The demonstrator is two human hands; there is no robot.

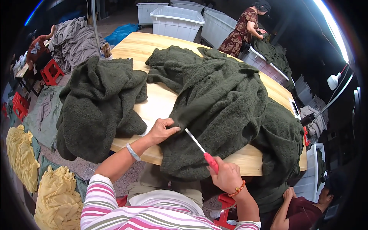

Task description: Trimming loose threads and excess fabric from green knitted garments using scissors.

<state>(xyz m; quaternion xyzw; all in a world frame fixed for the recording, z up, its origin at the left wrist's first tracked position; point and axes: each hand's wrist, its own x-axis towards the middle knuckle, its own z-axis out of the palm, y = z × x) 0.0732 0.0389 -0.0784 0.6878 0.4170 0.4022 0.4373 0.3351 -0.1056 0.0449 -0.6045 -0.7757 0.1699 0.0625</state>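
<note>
A dark green knitted garment (222, 99) lies crumpled over the middle of the table and hangs past its near edge. My left hand (163, 132) pinches a fold of it at its left side, with a pale bangle on the wrist. In my right hand (226, 176) is a red-handled tool (197, 143) with a slim metal shaft; its exact kind cannot be made out. The shaft points up and left, its tip over the fabric just right of my left fingers. To the left, a second green knitted piece (101, 107) is heaped on the table.
The wooden table (126, 44) has a curved near edge. White bins (177, 23) stand beyond it. One person (245, 28) handles green fabric at the far right; another (306, 207) is close at the lower right. Yellow cloth piles (57, 195) and red stools (51, 73) are at left.
</note>
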